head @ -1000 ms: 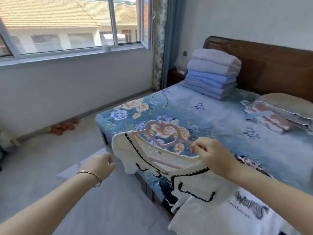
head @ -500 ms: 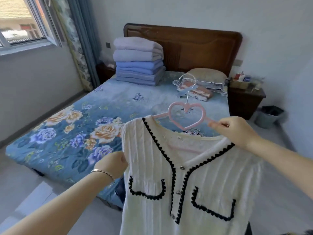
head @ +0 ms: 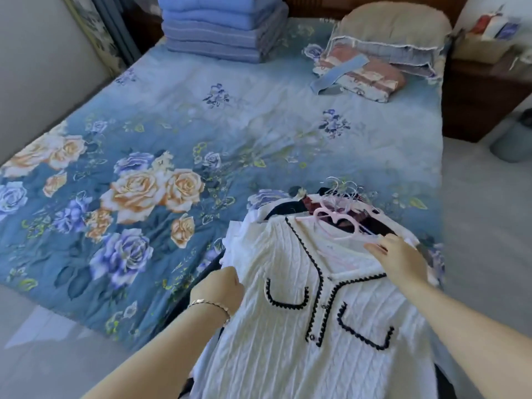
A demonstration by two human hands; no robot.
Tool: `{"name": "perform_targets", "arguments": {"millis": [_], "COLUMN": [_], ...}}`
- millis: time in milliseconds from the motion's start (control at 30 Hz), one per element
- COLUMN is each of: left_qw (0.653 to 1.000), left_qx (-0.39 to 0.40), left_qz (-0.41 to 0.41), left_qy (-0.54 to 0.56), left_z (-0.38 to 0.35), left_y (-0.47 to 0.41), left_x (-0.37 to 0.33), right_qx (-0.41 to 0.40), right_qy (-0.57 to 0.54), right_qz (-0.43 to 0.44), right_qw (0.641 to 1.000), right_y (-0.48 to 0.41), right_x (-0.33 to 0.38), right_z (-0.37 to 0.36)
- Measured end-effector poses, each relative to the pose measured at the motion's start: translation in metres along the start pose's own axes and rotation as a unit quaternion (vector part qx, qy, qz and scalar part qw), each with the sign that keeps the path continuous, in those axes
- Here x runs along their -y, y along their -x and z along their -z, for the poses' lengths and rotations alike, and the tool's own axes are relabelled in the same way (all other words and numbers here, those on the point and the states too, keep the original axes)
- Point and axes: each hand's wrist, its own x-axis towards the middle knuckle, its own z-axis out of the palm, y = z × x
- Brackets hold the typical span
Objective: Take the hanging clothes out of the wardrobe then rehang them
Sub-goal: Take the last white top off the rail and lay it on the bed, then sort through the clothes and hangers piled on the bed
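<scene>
White cardigan (head: 302,326) with black zigzag trim and two trimmed pockets lies face up on a heap of other clothes (head: 276,210) at the near right corner of the bed (head: 201,125). Its lower part drapes over the bed's edge toward the camera. It is on a pink hanger (head: 336,223) with a heart-shaped centre; the hanger's hook points toward the head of the bed and rests among a cluster of pale wire hooks (head: 345,188) from the garments beneath. Right hand (head: 397,257) is at the cardigan's shoulder, fingertips closed on the hanger's arm just below the heart. Left hand (head: 218,292), with a thin bracelet (head: 210,305) at the wrist, is balled up against the cardigan's side edge, level with the upper pocket. Cannot tell whether it pinches fabric, as the fingers are turned away from the camera. The bed is covered by a blue spread printed with orange and purple roses. Far end: a stack of folded blue blankets (head: 221,33) on the left, and on the right a beige pillow (head: 391,27) with a folded patterned cloth (head: 362,76) in front of it, touching it. A dark wooden nightstand (head: 483,96) stands beside the bed on the right, with small items on top too blurred to name. A grey bin (head: 515,139) stands on the floor near it.
</scene>
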Motion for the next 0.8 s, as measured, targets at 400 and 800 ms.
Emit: {"name": "perform_targets", "arguments": {"millis": [400, 800], "left_qw": [0.993, 0.975], "left_qx": [-0.055, 0.028], "left_qz": [-0.099, -0.157], "left_qy": [-0.032, -0.152], "left_z": [-0.064, -0.099], "left_y": [-0.161, -0.241], "left_x": [-0.103, -0.141], "right_qx": [0.065, -0.077], "right_qy": [0.07, -0.012], "right_qz": [-0.12, 0.065], "right_qw": [0.988, 0.995], "right_y": [-0.104, -0.082], "right_x": [-0.086, -0.111], "right_z": [-0.126, -0.119]}}
